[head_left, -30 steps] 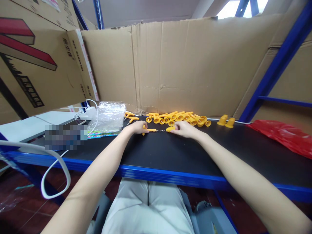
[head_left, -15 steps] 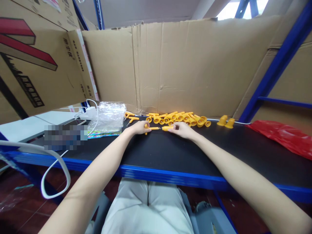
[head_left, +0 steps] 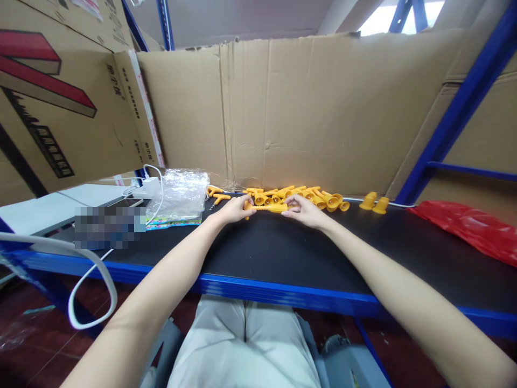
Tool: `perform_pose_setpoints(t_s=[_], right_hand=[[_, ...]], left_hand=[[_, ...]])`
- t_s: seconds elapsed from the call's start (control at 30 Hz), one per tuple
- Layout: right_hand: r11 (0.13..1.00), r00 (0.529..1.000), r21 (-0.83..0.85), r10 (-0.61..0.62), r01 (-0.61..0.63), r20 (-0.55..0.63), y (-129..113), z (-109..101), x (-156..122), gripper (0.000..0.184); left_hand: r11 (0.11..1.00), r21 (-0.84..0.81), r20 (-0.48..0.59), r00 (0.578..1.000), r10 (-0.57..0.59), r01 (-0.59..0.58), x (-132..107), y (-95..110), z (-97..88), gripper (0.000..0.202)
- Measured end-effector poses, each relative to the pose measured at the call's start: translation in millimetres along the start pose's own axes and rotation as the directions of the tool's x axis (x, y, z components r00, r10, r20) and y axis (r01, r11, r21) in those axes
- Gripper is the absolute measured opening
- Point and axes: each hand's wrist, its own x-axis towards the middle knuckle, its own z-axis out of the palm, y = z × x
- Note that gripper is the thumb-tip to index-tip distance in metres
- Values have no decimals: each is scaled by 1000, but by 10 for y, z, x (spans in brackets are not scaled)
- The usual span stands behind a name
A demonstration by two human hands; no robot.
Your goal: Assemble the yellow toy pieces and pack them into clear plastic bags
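My left hand and my right hand meet at the far side of the black table top. Between their fingertips lies a yellow plastic corkscrew, its handle end pinched in the left fingers and its yellow sleeve in the right. The metal spiral is hidden inside the sleeve. Just behind it a row of several assembled yellow corkscrews lies against the cardboard wall. A loose T-shaped yellow handle piece lies to the left of the row.
Two yellow caps stand at the right of the row. A red plastic bag lies at the far right. A clear plastic bag and a white charger with cable lie at the left. Blue rack posts flank the table.
My hands have come together and shifted slightly towards the wall. The bare metal spiral seen between the two yellow parts has slid into the sleeve.
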Motion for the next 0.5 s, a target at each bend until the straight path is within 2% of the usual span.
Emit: perform_pose_setpoints(t_s=[0.13, 0.37, 0.5], right_hand=[[996, 996, 29, 83, -82, -12, -89, 26, -25, 26], [983, 979, 70, 177, -170, -101, -174, 112, 0, 28], [978, 984, 102, 177, -180, 35, -167, 71, -15, 31]], left_hand=[[999, 25, -49, 998, 25, -24, -2, 40, -27, 28], [997, 67, -78, 996, 33, -28, 5, 69, -38, 29], [998, 66, -94, 995, 27, -21, 5, 62, -27, 28]])
